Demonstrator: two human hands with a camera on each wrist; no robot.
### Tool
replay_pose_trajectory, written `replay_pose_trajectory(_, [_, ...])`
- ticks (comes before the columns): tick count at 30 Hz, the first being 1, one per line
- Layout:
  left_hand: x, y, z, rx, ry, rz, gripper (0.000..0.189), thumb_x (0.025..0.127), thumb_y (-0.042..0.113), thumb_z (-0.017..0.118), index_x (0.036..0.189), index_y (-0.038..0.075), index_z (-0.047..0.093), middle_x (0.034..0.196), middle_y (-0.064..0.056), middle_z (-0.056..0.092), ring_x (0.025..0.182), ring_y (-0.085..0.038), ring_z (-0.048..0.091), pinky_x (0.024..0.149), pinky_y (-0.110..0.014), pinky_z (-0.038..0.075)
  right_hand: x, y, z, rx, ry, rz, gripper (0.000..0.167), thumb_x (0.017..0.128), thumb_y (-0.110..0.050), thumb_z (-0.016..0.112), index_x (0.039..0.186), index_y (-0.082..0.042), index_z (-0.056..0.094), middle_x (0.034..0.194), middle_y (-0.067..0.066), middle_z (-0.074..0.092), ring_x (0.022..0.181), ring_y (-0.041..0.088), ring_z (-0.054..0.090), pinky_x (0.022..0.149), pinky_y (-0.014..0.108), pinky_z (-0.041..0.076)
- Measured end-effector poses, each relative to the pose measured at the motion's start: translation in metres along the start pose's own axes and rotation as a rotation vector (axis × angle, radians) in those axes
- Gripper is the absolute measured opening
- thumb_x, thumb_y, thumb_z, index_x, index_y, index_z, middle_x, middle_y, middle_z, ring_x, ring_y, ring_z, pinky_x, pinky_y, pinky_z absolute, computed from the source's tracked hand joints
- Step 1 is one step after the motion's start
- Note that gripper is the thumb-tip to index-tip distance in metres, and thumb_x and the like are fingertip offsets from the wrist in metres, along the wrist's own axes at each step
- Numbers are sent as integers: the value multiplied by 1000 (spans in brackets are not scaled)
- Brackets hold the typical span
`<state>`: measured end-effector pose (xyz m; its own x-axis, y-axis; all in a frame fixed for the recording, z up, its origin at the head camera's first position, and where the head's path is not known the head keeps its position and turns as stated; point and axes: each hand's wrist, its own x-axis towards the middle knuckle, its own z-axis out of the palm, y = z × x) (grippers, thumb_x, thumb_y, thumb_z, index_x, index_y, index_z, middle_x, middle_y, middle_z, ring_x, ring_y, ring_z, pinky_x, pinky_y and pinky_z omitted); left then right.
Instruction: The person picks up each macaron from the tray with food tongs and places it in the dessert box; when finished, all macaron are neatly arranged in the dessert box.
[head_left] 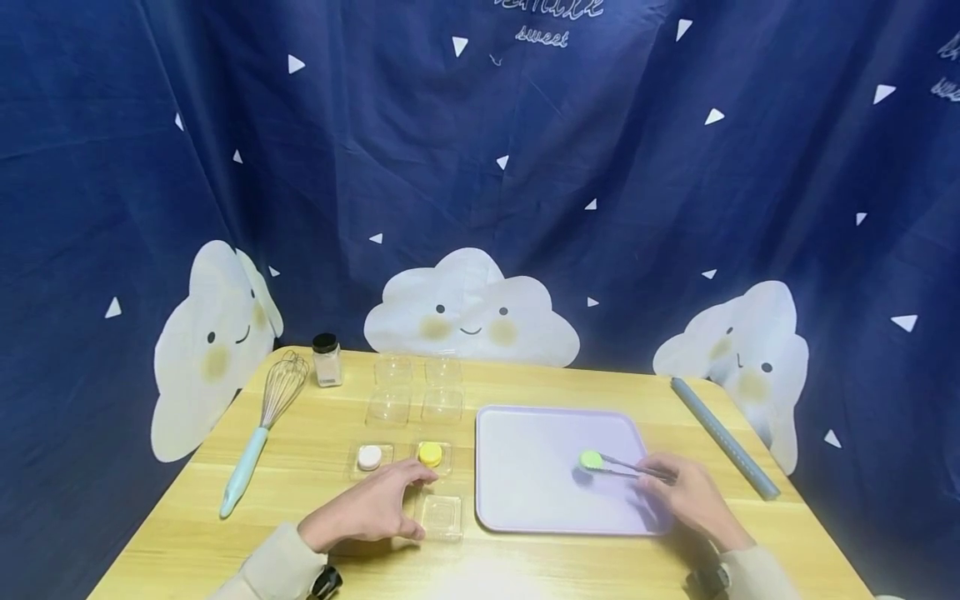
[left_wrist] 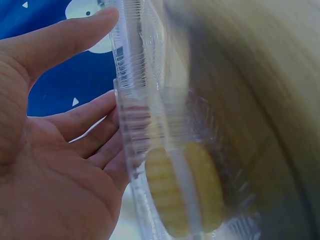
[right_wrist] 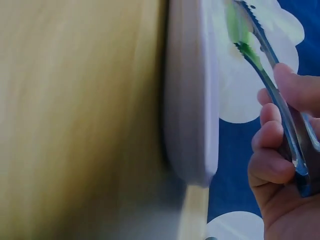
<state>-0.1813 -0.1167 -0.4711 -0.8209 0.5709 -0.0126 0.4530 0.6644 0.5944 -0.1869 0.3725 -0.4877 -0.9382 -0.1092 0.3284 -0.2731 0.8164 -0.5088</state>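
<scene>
One green macaron (head_left: 590, 460) held between serrated tongs (right_wrist: 294, 145), in the pinch of the right hand (head_left: 688, 493), above one lilac tray (head_left: 525, 467).
Probably light and fragile, possibly slippery; best taken lightly by the sides. Left of the grip, left hand (head_left: 375, 502) with fingers loosely spread, clasping nothing, beside three clear plastic bases (head_left: 442, 515); on two of these, one yellow macaron (head_left: 430, 454) and one white macaron (head_left: 370, 457). Farther left, one whisk (head_left: 255, 450), one black-lidded jar (head_left: 327, 367), four clear plastic containers (head_left: 442, 404); right of the grip, one gray rod (head_left: 723, 439).
</scene>
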Motion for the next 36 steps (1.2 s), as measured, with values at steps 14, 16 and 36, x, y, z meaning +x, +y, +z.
replay_pose_trajectory(14, [0, -6, 2, -2, 7, 8, 75, 68, 33, 90, 133, 9, 62, 129, -3, 66, 118, -26, 62, 104, -53, 54, 19, -24, -23, 102, 108, -17, 18, 87, -13, 79, 104, -9, 76, 101, 11, 79, 88, -11, 65, 78, 8, 55])
replay_pose_trajectory(16, [1, -6, 3, 0, 8, 11, 75, 68, 33, 90, 133, 9, 62, 128, -3, 66, 118, -25, 62, 104, -52, 54, 24, -29, -26, 108, 130, -37, 17, 86, -13, 79, 103, -11, 77, 99, 10, 80, 87, -12, 66, 78, 5, 54])
replay_pose_trajectory(36, [1, -11, 3, -21, -5, 1, 74, 69, 34, 90, 132, 9, 62, 132, -4, 65, 123, -30, 61, 106, -55, 52, 73, -88, -31, 225, 223, -80, 16, 88, -11, 78, 103, -5, 77, 98, 16, 77, 85, -15, 65, 79, 5, 55])
